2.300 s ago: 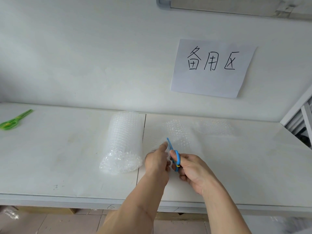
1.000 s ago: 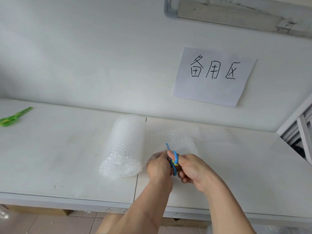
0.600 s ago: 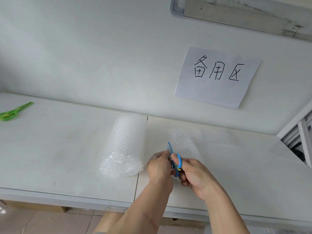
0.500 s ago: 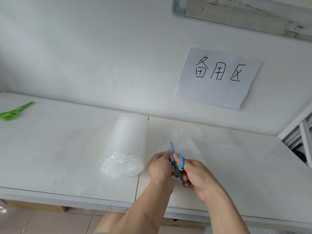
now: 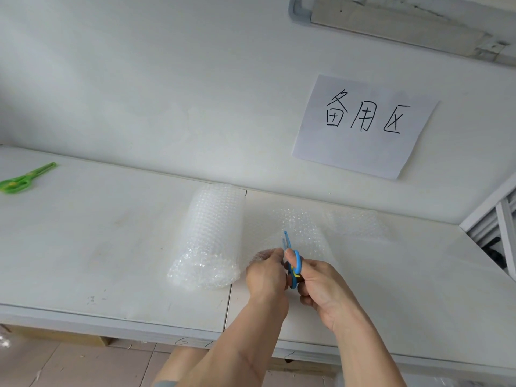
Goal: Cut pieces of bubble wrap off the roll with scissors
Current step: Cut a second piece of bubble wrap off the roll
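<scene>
While the left hand (image 5: pixel 266 275) pinches the bubble wrap (image 5: pixel 301 233), the right hand (image 5: pixel 321 289) grips blue scissors (image 5: pixel 293 263).

A white flat tabletop (image 5: pixel 111 247) bears a clear bubble-wrap roll (image 5: pixel 212 236) centrally, with green plastic scissors (image 5: pixel 25 178) lying at nine o'clock.

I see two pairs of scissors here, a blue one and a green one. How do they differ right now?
The blue scissors are gripped in the right hand, blades pointing away into the bubble wrap sheet; the green scissors lie untouched at the table's far left. The blue pair sits beside the bubble wrap roll, the green far from it. Both have plastic handles.
</scene>
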Motion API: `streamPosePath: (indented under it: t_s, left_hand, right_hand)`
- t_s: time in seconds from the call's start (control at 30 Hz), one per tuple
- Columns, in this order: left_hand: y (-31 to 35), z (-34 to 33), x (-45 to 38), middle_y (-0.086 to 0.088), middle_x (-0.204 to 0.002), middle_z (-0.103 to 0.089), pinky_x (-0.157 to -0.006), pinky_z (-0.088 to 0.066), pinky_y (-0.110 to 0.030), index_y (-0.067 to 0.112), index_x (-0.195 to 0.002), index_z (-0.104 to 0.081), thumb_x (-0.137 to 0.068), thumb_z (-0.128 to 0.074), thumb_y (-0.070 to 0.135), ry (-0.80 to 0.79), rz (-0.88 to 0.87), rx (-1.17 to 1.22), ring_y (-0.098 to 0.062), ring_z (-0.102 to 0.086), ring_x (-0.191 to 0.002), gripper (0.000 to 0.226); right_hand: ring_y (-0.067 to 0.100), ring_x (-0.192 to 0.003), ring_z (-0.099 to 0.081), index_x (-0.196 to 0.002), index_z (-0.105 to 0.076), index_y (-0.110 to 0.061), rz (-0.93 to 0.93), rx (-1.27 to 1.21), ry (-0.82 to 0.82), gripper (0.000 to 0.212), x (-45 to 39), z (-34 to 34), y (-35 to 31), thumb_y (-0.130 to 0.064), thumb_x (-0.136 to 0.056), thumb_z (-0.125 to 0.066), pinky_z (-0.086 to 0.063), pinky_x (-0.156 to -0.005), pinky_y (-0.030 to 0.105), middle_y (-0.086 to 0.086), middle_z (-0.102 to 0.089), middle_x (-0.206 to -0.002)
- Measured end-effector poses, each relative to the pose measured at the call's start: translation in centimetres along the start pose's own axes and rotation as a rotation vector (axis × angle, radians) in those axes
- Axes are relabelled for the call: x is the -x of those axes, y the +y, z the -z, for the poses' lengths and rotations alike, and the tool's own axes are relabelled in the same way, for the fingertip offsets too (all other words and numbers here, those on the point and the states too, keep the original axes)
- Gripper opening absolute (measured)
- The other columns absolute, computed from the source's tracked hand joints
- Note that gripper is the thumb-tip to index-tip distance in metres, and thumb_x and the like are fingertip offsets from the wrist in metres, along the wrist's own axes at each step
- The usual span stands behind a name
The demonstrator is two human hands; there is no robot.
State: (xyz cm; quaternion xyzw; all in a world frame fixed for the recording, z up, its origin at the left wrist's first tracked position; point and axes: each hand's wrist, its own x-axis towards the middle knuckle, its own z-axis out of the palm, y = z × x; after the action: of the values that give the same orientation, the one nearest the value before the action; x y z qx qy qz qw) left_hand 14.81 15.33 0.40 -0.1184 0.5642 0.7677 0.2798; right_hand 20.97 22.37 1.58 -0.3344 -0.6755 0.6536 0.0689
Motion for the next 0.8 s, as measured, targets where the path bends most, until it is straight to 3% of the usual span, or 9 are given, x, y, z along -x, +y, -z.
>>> streamPosePath:
  t_s: [0.23,0.37,0.5,0.67,0.8]
  left_hand:
    - [0.2,0.2,0.2,-0.006,-0.065,-0.062,-0.047,-0.036,-0.024,0.011,-0.08,-0.069,-0.086,-0.058,0.011,-0.006,0.003,-0.032,-0.019,-0.042,-0.05,0.012]
    - [0.2,0.3,0.4,-0.009,-0.071,-0.064,-0.047,-0.037,-0.024,0.01,-0.084,-0.07,-0.088,-0.058,0.011,-0.019,0.012,-0.036,-0.018,-0.045,-0.049,0.012]
    - [0.2,0.3,0.6,-0.008,-0.064,-0.06,-0.048,-0.035,-0.025,0.014,-0.08,-0.069,-0.088,-0.06,0.014,-0.018,0.02,-0.054,-0.017,-0.037,-0.046,0.012]
    - [0.4,0.3,0.7,-0.007,-0.06,-0.058,-0.049,-0.034,-0.025,0.018,-0.073,-0.07,-0.089,-0.057,0.012,-0.019,0.026,-0.051,-0.017,-0.036,-0.045,0.021]
    - [0.2,0.2,0.5,-0.006,-0.067,-0.058,-0.047,-0.035,-0.024,0.011,-0.087,-0.068,-0.09,-0.057,0.014,0.014,0.022,-0.036,-0.017,-0.037,-0.047,0.012]
  right_hand:
    - [0.014,-0.053,-0.03,-0.086,-0.071,-0.008,0.017,0.044,0.026,0.051,-0.7,0.2,-0.1,-0.058,-0.076,-0.072,-0.027,-0.046,0.024,0.008,-0.05,-0.072]
    - [0.013,-0.052,-0.031,-0.085,-0.071,-0.012,0.0,0.037,0.002,0.045,-0.7,0.2,0.1,-0.057,-0.08,-0.07,-0.027,-0.047,0.025,0.007,-0.052,-0.072]
    - [0.015,-0.054,-0.032,-0.081,-0.072,-0.013,0.011,0.076,0.024,0.045,-1.2,0.4,-0.5,-0.058,-0.078,-0.07,-0.027,-0.049,0.026,0.005,-0.056,-0.07]
    - [0.015,-0.053,-0.032,-0.084,-0.071,-0.003,0.001,0.088,0.026,0.054,-1.4,0.4,-0.4,-0.056,-0.077,-0.071,-0.028,-0.049,0.026,0.004,-0.059,-0.068]
    - [0.014,-0.053,-0.036,-0.082,-0.075,-0.012,-0.023,0.121,0.019,0.049,-1.4,0.6,-0.7,-0.06,-0.077,-0.07,-0.031,-0.051,0.026,0.001,-0.064,-0.067]
